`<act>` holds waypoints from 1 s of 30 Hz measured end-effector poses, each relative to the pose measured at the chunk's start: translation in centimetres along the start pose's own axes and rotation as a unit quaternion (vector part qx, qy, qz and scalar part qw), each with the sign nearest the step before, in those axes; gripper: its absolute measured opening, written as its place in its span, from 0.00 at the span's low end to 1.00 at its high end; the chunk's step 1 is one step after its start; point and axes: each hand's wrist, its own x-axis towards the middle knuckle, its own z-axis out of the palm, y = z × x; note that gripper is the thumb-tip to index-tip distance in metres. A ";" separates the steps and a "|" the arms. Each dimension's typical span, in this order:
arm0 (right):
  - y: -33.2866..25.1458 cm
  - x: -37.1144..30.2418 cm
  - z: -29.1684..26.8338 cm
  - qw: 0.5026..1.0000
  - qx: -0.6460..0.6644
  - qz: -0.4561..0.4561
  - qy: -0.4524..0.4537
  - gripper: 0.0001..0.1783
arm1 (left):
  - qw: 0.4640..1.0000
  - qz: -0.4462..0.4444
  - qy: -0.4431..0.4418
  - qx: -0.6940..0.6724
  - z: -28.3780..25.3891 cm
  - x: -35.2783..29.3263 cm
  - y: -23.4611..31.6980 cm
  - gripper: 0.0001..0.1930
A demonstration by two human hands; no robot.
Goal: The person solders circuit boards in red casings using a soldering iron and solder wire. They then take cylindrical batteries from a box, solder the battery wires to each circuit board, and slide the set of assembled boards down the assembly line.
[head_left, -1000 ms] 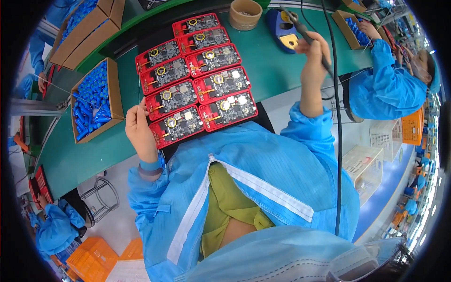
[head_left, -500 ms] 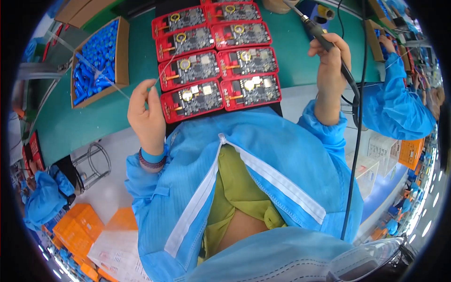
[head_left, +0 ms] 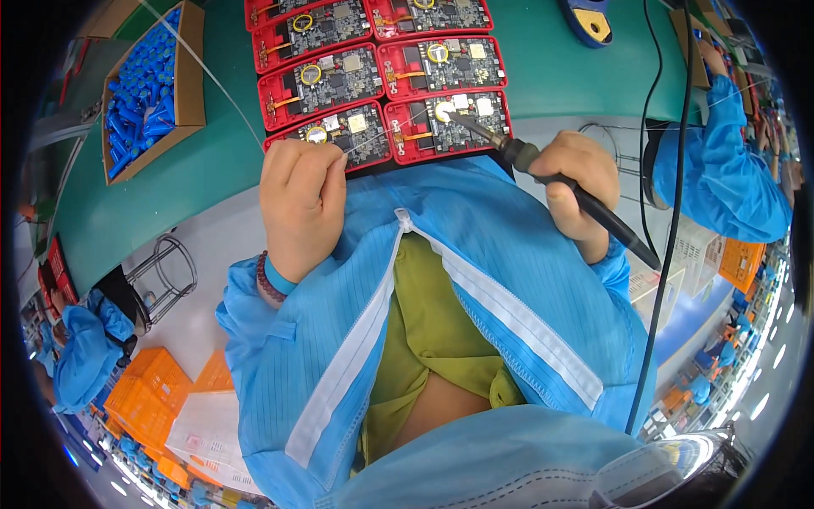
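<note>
My left hand [head_left: 301,199] is closed in a pinch on a thin solder wire [head_left: 386,132]. The wire's free end reaches over toward the nearest right-hand circuit board. My right hand [head_left: 580,176] grips a black-handled soldering iron [head_left: 612,222], its tip pointing left at a round silver part [head_left: 443,110] on that board. Whether the tip touches it, I cannot tell. The board sits in a red plastic housing [head_left: 405,154]. My left hand partly covers the neighbouring red housing [head_left: 373,159] with its board.
Several more red housings with boards [head_left: 320,78] stand in two columns on the green table [head_left: 212,174]. A carton [head_left: 193,81] of blue cylindrical cells is at the left. A blue iron stand with yellow sponge [head_left: 593,25] stands far right. A black cable [head_left: 674,212] hangs beside my right arm.
My right hand has brought the soldering iron down and left onto the near right board. My left hand has moved right with the solder wire. The view has shifted slightly.
</note>
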 end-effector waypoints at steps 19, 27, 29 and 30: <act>1.2 0.0 1.5 0.998 0.012 0.054 0.000 0.12 | 1.000 0.003 -0.011 0.014 0.0 0.2 0.0 0.07; 1.2 0.1 1.7 0.998 0.009 0.058 -0.007 0.12 | 0.999 0.031 -0.010 0.022 0.1 0.5 -0.2 0.06; 1.1 0.1 1.6 0.998 0.007 0.057 -0.008 0.12 | 0.999 0.027 -0.013 0.021 0.2 0.5 -0.2 0.06; 1.1 0.2 1.5 0.998 0.002 0.055 -0.017 0.12 | 0.999 0.022 -0.014 0.021 0.3 0.5 -0.2 0.06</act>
